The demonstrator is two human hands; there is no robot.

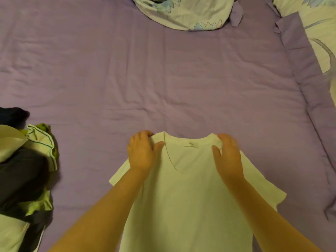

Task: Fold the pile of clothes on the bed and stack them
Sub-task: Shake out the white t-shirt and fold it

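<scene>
1. A white T-shirt (190, 188) with a V-neck lies spread on the bed (163, 79), front up, collar pointing away from the person and the hem running out of view at the bottom edge.
2. The left hand (142, 151) sits on the shirt's left shoulder, beside the collar. Its fingers are curled over the shoulder edge and the thumb lies on top of the cloth, so it pinches the fabric there.
3. The right hand (227, 153) sits on the right shoulder in the same way: fingers bent round a small bunch of cloth near the collar, thumb pointing inward across the shirt.
4. Both short sleeves stick out sideways from under the forearms, the left one flat on the sheet, the right one reaching further out towards the right.
5. The bed is covered by a wrinkled purple sheet.
6. A pile of clothes (23, 170) lies at the left edge, well apart from the shirt. It is unfolded and mixes dark, pale and bright green pieces, one with thin dark stripes.
7. A flower-printed quilt (183, 13) is bunched at the far edge of the bed, near the middle.
8. More of the same printed bedding, with a purple border (309, 84), runs down the right side.
</scene>
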